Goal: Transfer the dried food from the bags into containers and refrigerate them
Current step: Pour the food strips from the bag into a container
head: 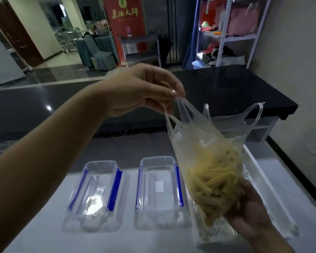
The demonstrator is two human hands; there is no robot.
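Head view shows my left hand [144,90] pinching the bag [204,161] handles high while my right hand [248,212] cups its noodle-filled bottom over the basket [259,189], ready to tip toward 2 open containers [159,189] mid-bench.

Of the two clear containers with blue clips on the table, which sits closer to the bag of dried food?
The right container, directly beside the bag of yellow strips; the left container lies farther away.

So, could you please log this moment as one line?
left hand: pinches bag handles | right hand: cups bag bottom | containers: empty
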